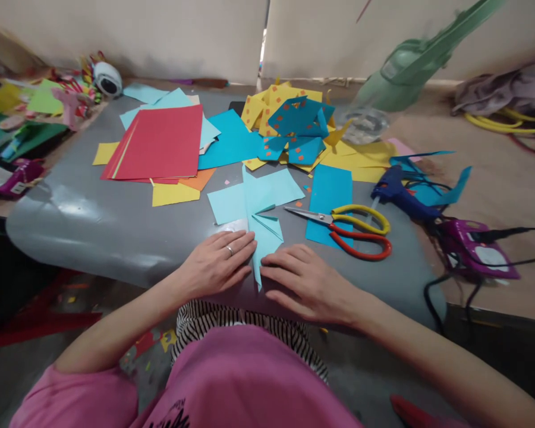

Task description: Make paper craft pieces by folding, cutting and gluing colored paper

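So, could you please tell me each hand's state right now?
Left hand: open, touching the folded light blue paper.
Right hand: open, at its right edge.

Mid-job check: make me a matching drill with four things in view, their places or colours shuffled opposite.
1. scissors
2. glue gun
3. red sheets
4. folded light-blue paper

A. lower end between left hand and right hand
B. near the table's right end
C. left of dotted yellow shapes
D. yellow and red handles

Pairs: 1-D, 2-B, 3-C, 4-A
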Tool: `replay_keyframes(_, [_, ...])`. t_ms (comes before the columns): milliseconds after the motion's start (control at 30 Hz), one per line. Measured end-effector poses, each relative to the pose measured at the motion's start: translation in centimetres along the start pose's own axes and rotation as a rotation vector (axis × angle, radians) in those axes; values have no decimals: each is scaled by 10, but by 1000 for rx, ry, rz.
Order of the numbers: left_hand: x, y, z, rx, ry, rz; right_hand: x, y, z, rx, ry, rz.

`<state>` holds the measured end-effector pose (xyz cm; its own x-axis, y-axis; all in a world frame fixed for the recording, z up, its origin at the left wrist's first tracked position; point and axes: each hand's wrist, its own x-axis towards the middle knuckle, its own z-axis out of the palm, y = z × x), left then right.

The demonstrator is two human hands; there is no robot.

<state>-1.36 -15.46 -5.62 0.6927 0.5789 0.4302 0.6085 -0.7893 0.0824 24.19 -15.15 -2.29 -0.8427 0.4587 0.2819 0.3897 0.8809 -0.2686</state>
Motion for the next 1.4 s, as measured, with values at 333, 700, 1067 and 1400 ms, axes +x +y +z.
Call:
replay_keyframes(333, [2,3,2,-7,61,107,-19,5,9,-212,28,96])
replay_keyframes(700, [-5,21,0,1,209,106,-9,-1,18,-266,137,91])
replay_keyframes(1067, [3,33,-2,-172,253,-286,-8,10,11,-126,202,177])
replay_keyframes(1400, [25,29,4,24,162,-523,6,15,10,-98,203,220])
